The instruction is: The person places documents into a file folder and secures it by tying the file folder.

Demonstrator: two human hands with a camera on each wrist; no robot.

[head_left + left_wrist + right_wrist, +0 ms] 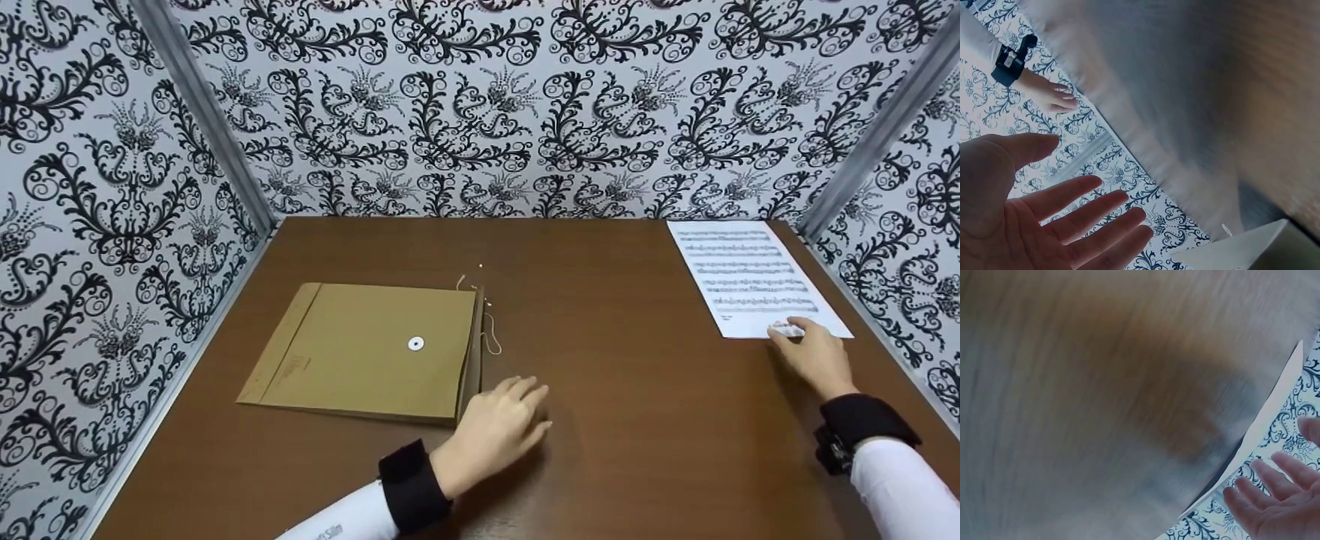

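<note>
One sheet of printed music (750, 274) lies at the far right of the brown desk (622, 300), close to the patterned walls (487, 112). At its near edge is the right hand (817, 358), fingertips over the bottom margin; its grip is loose, with thumb and fingers apart and only gently bent, and whether they touch the paper I cannot tell. Well to the left, the left hand (501, 421) hangs just beside the near right corner of a tan folder (367, 360), its grip wide and empty, fingers relaxed and thumb held away. The folder lies on its side, slightly agape along its right edge, with a white button (415, 343) on top and a thin string (496, 343) trailing onto the desk. Black bands (870, 420) circle both wrists, over white sleeves (904, 487).
</note>
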